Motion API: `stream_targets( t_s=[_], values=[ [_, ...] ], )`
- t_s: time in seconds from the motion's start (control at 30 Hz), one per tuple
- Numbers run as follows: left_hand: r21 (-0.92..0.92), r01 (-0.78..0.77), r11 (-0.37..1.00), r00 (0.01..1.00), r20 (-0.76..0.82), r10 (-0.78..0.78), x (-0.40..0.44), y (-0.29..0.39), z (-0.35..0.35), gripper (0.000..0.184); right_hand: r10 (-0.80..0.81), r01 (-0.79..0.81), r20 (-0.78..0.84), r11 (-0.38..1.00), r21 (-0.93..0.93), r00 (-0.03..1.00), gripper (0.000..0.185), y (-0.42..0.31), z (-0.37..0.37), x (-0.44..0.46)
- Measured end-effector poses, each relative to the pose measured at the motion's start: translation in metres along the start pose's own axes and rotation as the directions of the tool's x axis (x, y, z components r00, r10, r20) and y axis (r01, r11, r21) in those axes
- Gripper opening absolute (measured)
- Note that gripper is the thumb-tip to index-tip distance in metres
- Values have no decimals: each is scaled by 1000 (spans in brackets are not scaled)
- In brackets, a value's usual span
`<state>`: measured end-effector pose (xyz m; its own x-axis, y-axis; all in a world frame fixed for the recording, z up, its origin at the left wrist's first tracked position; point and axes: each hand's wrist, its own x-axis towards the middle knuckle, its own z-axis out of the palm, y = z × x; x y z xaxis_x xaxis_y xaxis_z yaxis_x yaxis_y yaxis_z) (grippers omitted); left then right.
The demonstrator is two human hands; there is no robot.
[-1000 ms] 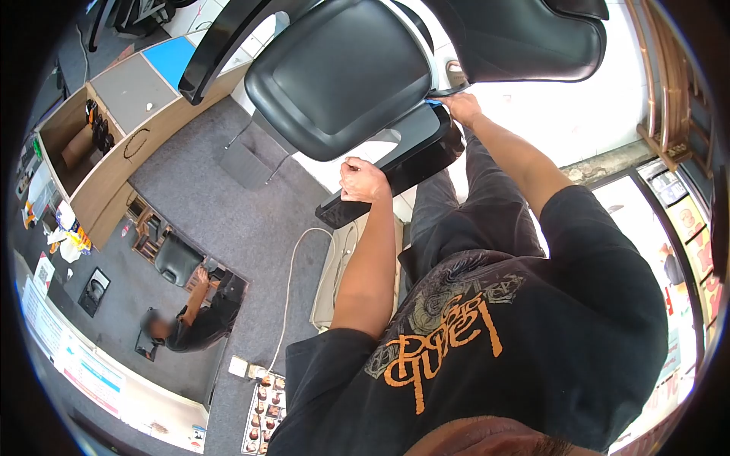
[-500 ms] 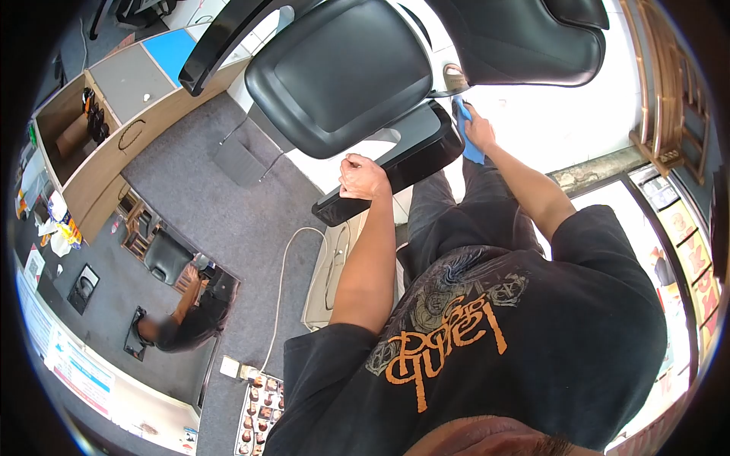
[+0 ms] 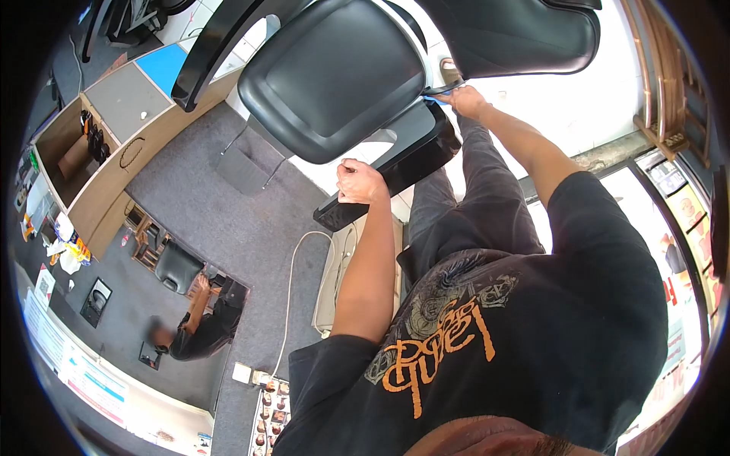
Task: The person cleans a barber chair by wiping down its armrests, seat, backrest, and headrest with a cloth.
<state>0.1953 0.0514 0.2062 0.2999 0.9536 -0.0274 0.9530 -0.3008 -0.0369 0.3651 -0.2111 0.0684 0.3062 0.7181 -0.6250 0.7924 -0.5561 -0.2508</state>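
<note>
A black padded salon chair [image 3: 334, 80] stands in front of me, with its backrest [image 3: 525, 38] to the upper right. My left hand [image 3: 361, 182] is closed, fingers curled over the glossy black armrest [image 3: 395, 167] near its front end. My right hand [image 3: 465, 100] is at the rear of that armrest, where seat and backrest meet. It is closed on a blue cloth [image 3: 439, 98]; only a small strip of the cloth shows, pressed into the gap beside the seat. The chair's far armrest [image 3: 199, 68] is untouched.
A wooden cabinet [image 3: 114, 167] with an open compartment stands left. A mirror [image 3: 129, 304] reflects a person and a chair. A white cable [image 3: 291, 304] runs to a socket. A metal footrest [image 3: 247, 171] juts from the chair. A wooden rack [image 3: 669, 99] stands right.
My right hand has moved up and left with the blue cloth, which has gone from hanging beside the armrest into the gap by the seat. My left hand stays on the armrest.
</note>
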Motion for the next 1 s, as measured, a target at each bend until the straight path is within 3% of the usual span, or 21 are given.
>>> stream_targets(
  t_s=[0.1,0.2,0.33,0.43,0.53,0.57,0.67,0.77,0.87,0.9,1.0],
  values=[
    [-8,7,1000,1000,9,-7,0,5,-3,35,223,-215,-38,965,153,974,77,-32,66,9],
    [-16,23,1000,999,37,-22,0,4,-6,36,369,-360,13,898,252,929,80,-54,52,0],
    [-18,5,1000,1000,6,-5,0,2,-1,36,429,-429,86,827,362,899,71,-49,59,0],
    [-8,20,1000,999,30,-20,0,4,-4,36,659,-646,384,207,735,647,58,-31,86,6],
    [-24,3,1000,1000,16,-3,-1,4,-5,36,627,-326,377,-201,924,682,51,-15,79,4],
    [-33,13,999,1000,25,-12,-1,3,-5,36,677,-273,199,3,962,709,45,-14,76,6],
    [-52,28,998,999,40,-26,-1,4,-5,36,515,-261,40,364,894,856,43,-3,91,29],
    [-34,24,999,999,37,-22,0,6,-8,36,479,-171,-17,346,923,878,43,-6,139,53],
    [-3,31,1000,999,41,-31,-1,7,-8,37,308,-241,105,447,862,946,43,-22,93,15],
    [6,32,999,999,40,-32,0,7,-8,38,358,-190,44,383,904,933,40,-27,107,14],
    [15,26,1000,999,33,-26,0,1,-2,38,454,-280,134,271,921,881,34,-35,67,-19]
  ],
)
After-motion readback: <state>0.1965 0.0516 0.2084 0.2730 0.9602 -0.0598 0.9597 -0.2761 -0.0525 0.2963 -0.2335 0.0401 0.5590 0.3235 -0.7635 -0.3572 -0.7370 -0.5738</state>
